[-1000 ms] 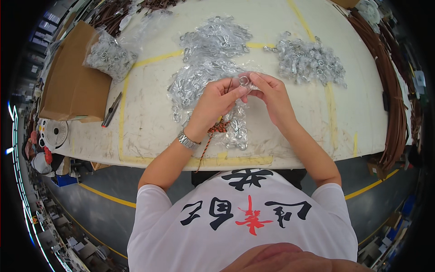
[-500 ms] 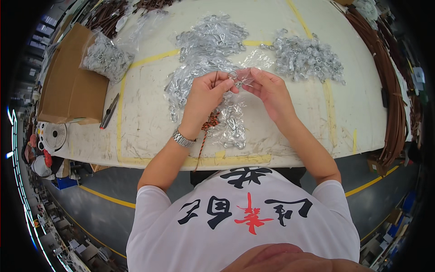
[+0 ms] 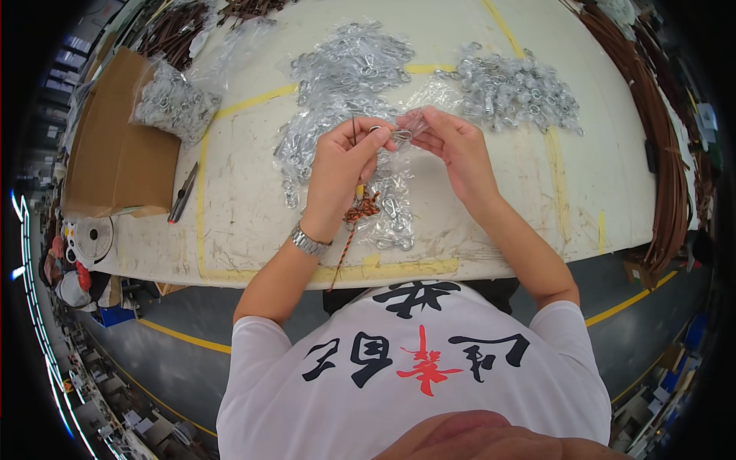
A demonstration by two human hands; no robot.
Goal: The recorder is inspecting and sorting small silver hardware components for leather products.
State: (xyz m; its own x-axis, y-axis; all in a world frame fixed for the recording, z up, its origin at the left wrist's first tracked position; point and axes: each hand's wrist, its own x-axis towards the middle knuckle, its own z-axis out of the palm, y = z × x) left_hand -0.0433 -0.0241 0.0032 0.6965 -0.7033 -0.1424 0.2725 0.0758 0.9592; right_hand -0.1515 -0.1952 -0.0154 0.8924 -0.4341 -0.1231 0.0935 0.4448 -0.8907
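Observation:
Over the middle of the table, my left hand (image 3: 343, 159) is closed, its thumb and fingers pinching the ring end of a metal snap hook (image 3: 401, 136). A thin dark rod (image 3: 354, 132) also sticks up from between its fingers. My right hand (image 3: 462, 156) pinches a small clear plastic bag (image 3: 416, 123) at the hook's other end; how much of the hook lies inside the bag I cannot tell. Below my left hand, a bunched orange-and-black cord (image 3: 362, 208) trails toward the table edge, beside several bagged snap hooks (image 3: 396, 211).
Piles of bagged hooks lie at the middle (image 3: 349, 65) and right (image 3: 521, 92). At left are a cardboard box (image 3: 123, 146), a full plastic bag of hardware (image 3: 175, 103), a utility knife (image 3: 184, 193) and a small fan (image 3: 92, 239). Brown straps (image 3: 665, 169) line the right edge.
My left hand has shifted slightly left and down. More of the hook's metal shows between my hands, and the small bag is bunched in my right fingers.

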